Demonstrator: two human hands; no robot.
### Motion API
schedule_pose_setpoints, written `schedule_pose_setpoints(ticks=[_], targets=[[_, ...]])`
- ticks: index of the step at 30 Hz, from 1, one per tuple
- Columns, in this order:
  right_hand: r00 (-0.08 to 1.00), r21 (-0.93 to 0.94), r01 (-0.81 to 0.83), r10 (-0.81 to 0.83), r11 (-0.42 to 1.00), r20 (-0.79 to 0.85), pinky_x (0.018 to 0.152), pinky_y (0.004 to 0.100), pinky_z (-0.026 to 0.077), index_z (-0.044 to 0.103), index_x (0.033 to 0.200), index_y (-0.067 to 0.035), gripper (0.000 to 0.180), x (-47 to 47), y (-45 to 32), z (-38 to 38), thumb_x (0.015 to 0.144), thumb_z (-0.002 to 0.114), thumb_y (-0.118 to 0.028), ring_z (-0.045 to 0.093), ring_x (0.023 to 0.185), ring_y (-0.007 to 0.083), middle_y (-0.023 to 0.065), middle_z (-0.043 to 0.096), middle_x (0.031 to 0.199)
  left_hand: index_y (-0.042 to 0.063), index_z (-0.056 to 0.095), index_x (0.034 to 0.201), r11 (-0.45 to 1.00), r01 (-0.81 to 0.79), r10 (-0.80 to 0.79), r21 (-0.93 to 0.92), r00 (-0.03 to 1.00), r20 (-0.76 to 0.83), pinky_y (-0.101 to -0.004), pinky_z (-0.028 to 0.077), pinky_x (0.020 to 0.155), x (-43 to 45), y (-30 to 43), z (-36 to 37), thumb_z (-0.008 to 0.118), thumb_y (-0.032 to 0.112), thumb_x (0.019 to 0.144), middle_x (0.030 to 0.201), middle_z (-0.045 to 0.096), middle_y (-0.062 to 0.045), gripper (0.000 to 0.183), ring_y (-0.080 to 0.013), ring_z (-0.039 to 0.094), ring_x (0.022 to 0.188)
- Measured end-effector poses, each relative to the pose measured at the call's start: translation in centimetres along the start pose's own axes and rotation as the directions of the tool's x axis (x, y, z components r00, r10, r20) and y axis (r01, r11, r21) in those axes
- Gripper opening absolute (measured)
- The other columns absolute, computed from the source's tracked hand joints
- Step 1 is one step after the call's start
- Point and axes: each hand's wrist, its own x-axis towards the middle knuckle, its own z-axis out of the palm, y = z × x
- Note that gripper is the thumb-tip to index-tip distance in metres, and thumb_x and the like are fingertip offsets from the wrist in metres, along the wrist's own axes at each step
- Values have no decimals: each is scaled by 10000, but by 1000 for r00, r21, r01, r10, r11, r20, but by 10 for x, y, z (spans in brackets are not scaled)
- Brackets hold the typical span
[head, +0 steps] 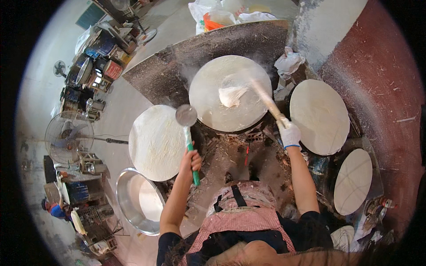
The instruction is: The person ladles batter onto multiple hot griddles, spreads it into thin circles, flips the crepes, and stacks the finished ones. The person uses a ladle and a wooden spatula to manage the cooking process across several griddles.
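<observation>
My bare left hand (192,161) grips the green handle of a metal ladle (186,115), whose round head is raised by the right edge of the left griddle's pale sheet (156,143). In my right hand (289,134), which wears a white knit glove, is a wooden-handled tool (266,99); its far end is blurred over the middle round griddle surface (213,106). A crumpled whitish piece (233,95), like thin batter or dough, lies on that surface beside the tool's blurred end. Faint steam rises around it.
A steel basin (121,199) of pale liquid stands at the lower left. More round pale surfaces (319,116) (353,181) are on the right. Behind are a dark board (159,69) and plastic bags (229,15). A standing fan (69,137) and a distant person (57,210) are at the left.
</observation>
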Motion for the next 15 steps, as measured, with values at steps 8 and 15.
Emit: schedule_pose_setpoints(ticks=[8, 15], targets=[[997, -155, 25, -35, 988, -66, 476, 436, 453, 593, 746, -66, 371, -42, 8, 8, 754, 613, -436, 567, 513, 329, 149, 551, 555, 159, 379, 1075, 982, -123, 123, 145, 992, 10, -217, 235, 317, 43, -14, 84, 438, 1, 855, 578, 315, 10, 277, -68, 268, 391], [994, 22, 102, -101, 995, -29, 459, 418, 452, 580, 777, -48, 322, -112, -36, 36, 774, 603, -369, 553, 490, 340, 145, 543, 544, 160, 356, 1118, 993, 109, -106, -42, 992, 65, -238, 239, 337, 70, -56, 109, 459, 154, 888, 568, 320, 1, 252, -96, 283, 382]])
